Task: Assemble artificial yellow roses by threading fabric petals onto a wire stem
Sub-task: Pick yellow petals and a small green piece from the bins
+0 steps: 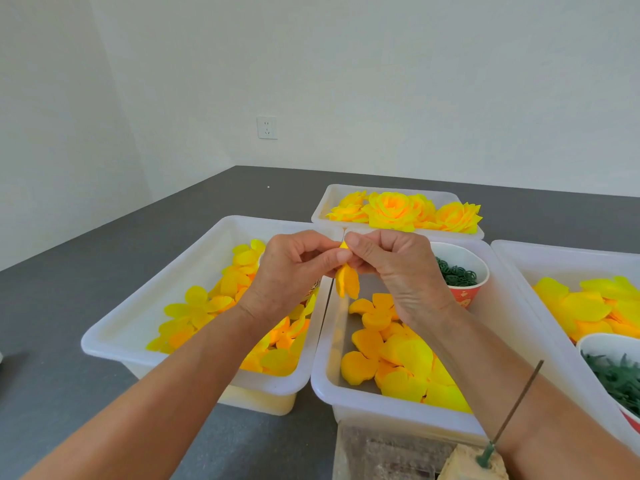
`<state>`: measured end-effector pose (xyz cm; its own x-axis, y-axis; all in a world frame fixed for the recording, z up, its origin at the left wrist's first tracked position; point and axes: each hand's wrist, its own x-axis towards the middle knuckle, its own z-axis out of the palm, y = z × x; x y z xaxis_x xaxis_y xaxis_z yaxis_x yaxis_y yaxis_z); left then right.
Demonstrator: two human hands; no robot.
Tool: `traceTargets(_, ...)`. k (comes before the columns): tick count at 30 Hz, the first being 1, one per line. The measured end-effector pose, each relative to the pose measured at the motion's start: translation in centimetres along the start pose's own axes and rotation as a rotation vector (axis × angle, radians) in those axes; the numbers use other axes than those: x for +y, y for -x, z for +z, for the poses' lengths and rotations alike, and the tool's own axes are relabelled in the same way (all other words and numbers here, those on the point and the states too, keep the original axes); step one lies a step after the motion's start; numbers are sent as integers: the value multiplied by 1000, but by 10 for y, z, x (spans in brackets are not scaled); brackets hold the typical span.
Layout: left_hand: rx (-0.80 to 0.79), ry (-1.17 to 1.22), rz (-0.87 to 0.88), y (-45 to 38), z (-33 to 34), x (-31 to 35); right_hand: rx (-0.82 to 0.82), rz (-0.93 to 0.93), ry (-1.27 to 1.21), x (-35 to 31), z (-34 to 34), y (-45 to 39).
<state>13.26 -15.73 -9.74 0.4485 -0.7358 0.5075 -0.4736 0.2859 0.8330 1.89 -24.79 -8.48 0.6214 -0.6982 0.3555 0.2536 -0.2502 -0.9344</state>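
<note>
Two hands pinch one folded yellow petal [347, 281] between them, above the middle bin [323, 348].

Left hand [291, 271] and right hand [398, 268] both grip its top; likely shaping it before threading. Next: the stem [517, 407], upright nearest the viewer, right of that bin.

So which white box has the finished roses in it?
The far bin, behind both hands. It holds whole roses; the nearer bins hold only loose flat petals.

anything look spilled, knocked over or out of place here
Nothing stands out. Loose petals stay inside their white bins, finished roses sit in the far bin, and both hands pinch one petal piece.
</note>
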Motion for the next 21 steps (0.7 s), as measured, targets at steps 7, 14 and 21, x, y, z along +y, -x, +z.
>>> traceTargets(7,-24,189,-32,-1,-1,0,-44,16,-101,-3,0,2)
traceTargets(14,-42,198,-49,-1,-2,-1,-45,6,-71,0,0,0)
traceTargets(21,-46,215,-79,-1,-2,0,-46,-73,21,2,1,-1)
